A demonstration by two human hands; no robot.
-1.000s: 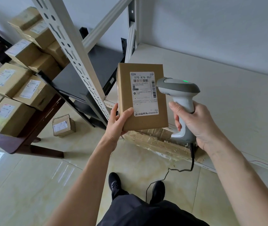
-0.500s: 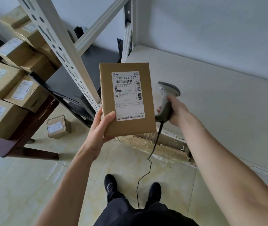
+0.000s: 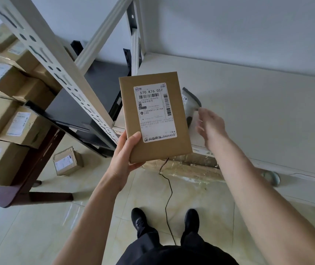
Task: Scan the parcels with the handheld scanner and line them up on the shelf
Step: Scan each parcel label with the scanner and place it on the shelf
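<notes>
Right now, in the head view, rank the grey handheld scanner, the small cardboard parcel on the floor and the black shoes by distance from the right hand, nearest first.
1. Grey handheld scanner: lying on the white shelf, just beyond the open right hand.
2. Black shoes: on the tiled floor below, near the cable.
3. Small cardboard parcel on the floor: far to the left, beside the dark table leg.

A flat brown parcel [image 3: 155, 117], at the centre of the view, carries a white shipping label [image 3: 155, 111]. Large black characters across the label's top read "570 K76 057". Below sits a horizontal barcode with a faint digit string, too small to read surely. A second barcode runs vertically at the label's 3 o'clock edge. Chinese print fills the rest. Labels on the stacked boxes [image 3: 9, 115] at 9 o'clock are blurred, unreadable.
</notes>
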